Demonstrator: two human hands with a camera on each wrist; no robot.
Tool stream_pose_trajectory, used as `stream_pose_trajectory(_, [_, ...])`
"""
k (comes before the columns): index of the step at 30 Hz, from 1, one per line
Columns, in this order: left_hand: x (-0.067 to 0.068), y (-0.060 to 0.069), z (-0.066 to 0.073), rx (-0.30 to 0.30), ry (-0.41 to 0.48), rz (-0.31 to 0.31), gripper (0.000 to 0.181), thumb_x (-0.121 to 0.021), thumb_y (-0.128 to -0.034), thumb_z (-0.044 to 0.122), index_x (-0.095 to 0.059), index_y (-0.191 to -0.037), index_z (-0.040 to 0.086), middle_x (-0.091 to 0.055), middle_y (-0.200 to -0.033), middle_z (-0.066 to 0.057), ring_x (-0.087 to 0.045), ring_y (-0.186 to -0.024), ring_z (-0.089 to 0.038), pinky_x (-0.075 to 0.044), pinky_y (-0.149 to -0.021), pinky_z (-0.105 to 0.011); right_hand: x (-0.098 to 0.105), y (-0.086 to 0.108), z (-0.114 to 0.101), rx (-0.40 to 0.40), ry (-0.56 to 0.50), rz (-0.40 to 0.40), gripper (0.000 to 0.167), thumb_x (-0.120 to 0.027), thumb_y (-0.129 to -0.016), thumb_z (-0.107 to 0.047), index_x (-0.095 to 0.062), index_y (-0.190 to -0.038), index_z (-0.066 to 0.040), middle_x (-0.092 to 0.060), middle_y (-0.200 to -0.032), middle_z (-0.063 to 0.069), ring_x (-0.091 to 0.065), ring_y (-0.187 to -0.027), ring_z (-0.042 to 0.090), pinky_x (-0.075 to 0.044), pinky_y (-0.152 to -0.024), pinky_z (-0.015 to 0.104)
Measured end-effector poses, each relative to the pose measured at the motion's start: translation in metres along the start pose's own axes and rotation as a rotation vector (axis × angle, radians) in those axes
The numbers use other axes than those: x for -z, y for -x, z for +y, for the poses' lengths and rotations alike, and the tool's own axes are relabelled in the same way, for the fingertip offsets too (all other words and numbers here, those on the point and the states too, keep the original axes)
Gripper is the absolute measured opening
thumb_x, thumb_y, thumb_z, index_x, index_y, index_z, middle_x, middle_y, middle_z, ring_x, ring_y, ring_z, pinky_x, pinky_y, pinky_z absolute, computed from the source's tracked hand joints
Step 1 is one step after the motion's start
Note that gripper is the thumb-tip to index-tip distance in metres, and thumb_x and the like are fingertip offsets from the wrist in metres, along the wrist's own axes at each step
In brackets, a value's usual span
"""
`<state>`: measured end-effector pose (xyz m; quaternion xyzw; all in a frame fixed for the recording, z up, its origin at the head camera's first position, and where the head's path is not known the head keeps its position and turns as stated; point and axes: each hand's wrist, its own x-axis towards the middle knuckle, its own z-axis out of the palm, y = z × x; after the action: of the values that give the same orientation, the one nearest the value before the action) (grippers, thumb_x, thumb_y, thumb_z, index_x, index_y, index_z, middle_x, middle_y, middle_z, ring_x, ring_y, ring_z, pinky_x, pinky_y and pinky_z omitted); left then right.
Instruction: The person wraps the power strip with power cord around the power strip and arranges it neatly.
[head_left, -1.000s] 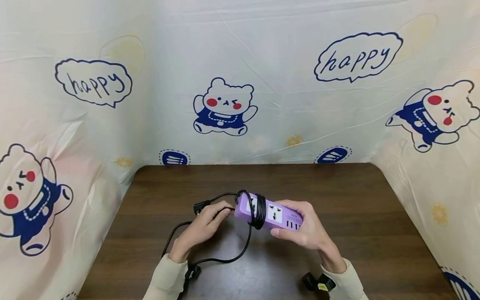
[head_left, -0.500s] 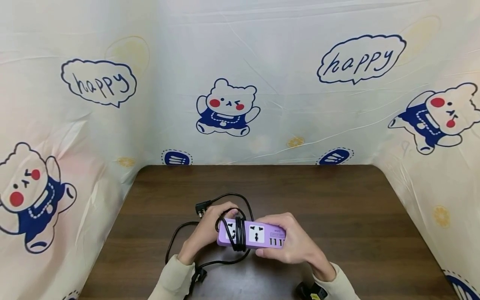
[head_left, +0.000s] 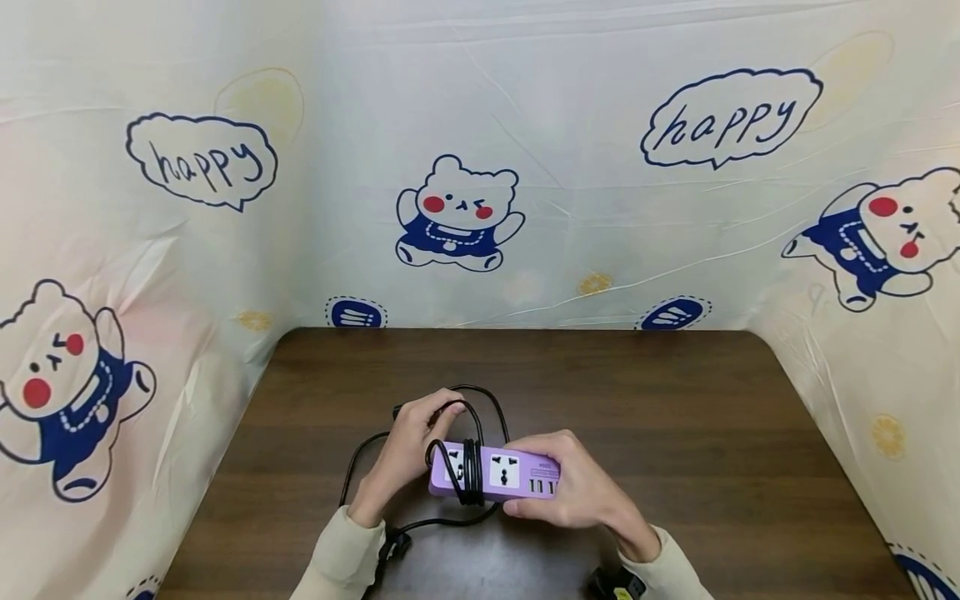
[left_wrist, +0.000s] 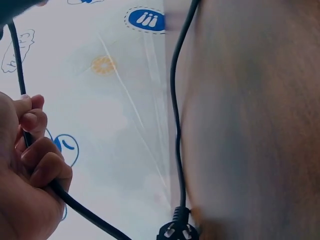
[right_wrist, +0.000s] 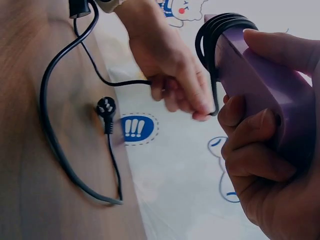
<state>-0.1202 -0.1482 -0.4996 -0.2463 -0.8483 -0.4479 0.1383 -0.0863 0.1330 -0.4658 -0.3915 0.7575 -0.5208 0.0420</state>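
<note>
A purple power strip with white sockets and USB ports is held by its right end in my right hand, thumb on the near side. Several turns of black cord wrap round the strip's left part. My left hand grips the loose cord just beyond the strip's left end; in the left wrist view its curled fingers close round that cord. The black plug shows at the end of the cord near the table in the right wrist view. In the head view my left hand mostly hides it.
A dark brown wooden table lies beneath the hands. Loose cord loops across it at the front left. A printed curtain with bears encloses the back and sides. Black wrist cameras sit at the sleeves.
The strip and my right hand have moved left and toward me. My left hand has risen slightly beside the strip, drawing its cord up into an arc.
</note>
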Motion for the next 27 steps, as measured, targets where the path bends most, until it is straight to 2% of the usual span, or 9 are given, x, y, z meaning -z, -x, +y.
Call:
stream_pose_trajectory(6, [0.002, -0.002, 0.000, -0.003, -0.026, 0.002, 0.013, -0.061, -0.1099, 0.017, -0.072, -0.113, 0.023, -0.071, -0.097, 0.009, -0.056, -0.074, -0.006, -0.053, -0.073, -0.028, -0.003, -0.001, 0.010, -0.025, -0.017, -0.024, 0.044, -0.091, -0.081, -0.028, -0.076, -0.122, -0.022, -0.076, -0.095, -0.008, -0.065, -0.073, 0.002, -0.055, -0.061, 0.024])
stream_pose_trajectory(13, [0.001, 0.000, -0.003, -0.030, -0.032, 0.009, 0.013, -0.063, -0.1088, 0.015, -0.073, -0.113, 0.021, -0.075, -0.101, 0.002, -0.059, -0.078, -0.006, -0.055, -0.075, -0.030, -0.006, -0.001, 0.020, -0.094, -0.041, -0.067, 0.042, -0.092, -0.081, -0.029, -0.077, -0.120, -0.027, -0.075, -0.093, -0.010, -0.067, -0.073, 0.003, -0.056, -0.061, 0.027])
stream_pose_trajectory(16, [0.000, 0.000, -0.004, -0.034, -0.030, 0.011, 0.013, -0.063, -0.1088, 0.015, -0.073, -0.113, 0.021, -0.074, -0.101, 0.004, -0.058, -0.077, -0.006, -0.054, -0.074, -0.028, -0.007, -0.001, 0.022, -0.105, -0.048, -0.077, 0.042, -0.092, -0.081, -0.029, -0.077, -0.120, -0.028, -0.075, -0.093, -0.011, -0.067, -0.074, 0.003, -0.056, -0.062, 0.027])
stream_pose_trajectory(21, [-0.002, 0.000, -0.002, -0.004, -0.013, 0.016, 0.013, -0.062, -0.1093, 0.016, -0.073, -0.112, 0.023, -0.072, -0.100, 0.008, -0.057, -0.075, -0.006, -0.053, -0.073, -0.028, -0.007, -0.002, 0.024, -0.075, -0.063, -0.075, 0.043, -0.091, -0.082, -0.027, -0.076, -0.122, -0.025, -0.076, -0.094, -0.008, -0.067, -0.074, 0.004, -0.056, -0.062, 0.026])
stream_pose_trajectory(27, [-0.007, 0.001, -0.001, 0.063, 0.008, -0.020, 0.012, -0.061, -0.1106, 0.024, -0.073, -0.114, 0.026, -0.074, -0.104, 0.010, -0.061, -0.080, -0.006, -0.055, -0.075, -0.028, -0.011, -0.003, 0.025, -0.021, -0.056, -0.078, 0.043, -0.091, -0.081, -0.026, -0.076, -0.121, -0.023, -0.077, -0.098, -0.007, -0.067, -0.075, 0.003, -0.056, -0.062, 0.025])
